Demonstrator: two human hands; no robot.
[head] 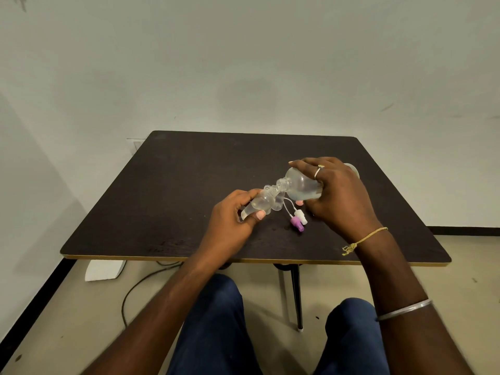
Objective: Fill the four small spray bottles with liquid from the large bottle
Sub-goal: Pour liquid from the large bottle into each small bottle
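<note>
My right hand (335,193) grips the large clear bottle (300,186), tipped to the left with its open neck pointing down-left. My left hand (232,220) holds a small clear spray bottle (259,203) tilted, its threaded mouth right at the large bottle's neck. Clear liquid shows inside both. Another small clear bottle (278,203) stands just behind, partly hidden. On the dark table (176,185) lie two loose spray heads with dip tubes, one purple (297,223) and one white (301,215).
The table's front edge runs near my knees. A white block (104,269) and a dark cable (140,285) lie on the floor under the table's left side. A table leg (296,296) stands between my legs.
</note>
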